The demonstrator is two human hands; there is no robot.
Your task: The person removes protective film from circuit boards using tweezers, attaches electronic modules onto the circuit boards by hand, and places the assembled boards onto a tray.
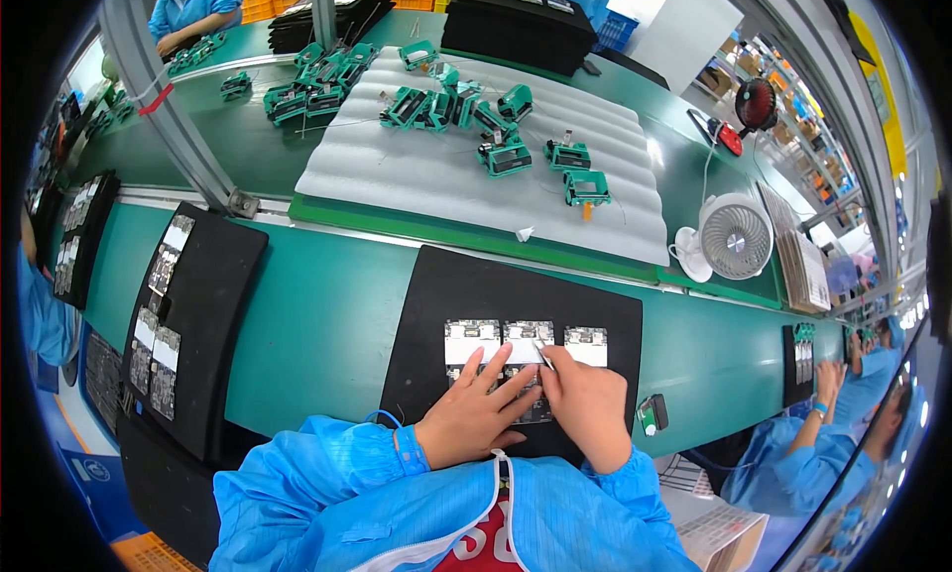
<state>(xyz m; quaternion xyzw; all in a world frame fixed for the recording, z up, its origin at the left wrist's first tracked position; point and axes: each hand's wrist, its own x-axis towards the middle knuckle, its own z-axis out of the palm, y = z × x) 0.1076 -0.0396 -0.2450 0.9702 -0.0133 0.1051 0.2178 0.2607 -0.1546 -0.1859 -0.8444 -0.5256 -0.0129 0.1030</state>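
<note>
On a black foam pad (426, 285) in front of me lie several circuit boards, each with a white strip across it. My left hand (474, 413) rests over them with its fingers spread, its fingertips on the left board (470, 340) and the middle board (526, 332). My right hand (589, 405) pinches a slim metal tool (542, 354), perhaps tweezers, whose tip meets the middle board's white strip. Just beyond it sits the right board (586, 346). Lower boards are partly covered by my hands. A wrist strap (411, 451) circles my left wrist.
Past a rail, green fixtures (506, 158) sit on a white padded sheet (347, 175). A white fan (736, 237) stands at right. Another black pad (213, 285) with boards lies left. A small green part (652, 413) is beside my right hand. Co-workers sit around.
</note>
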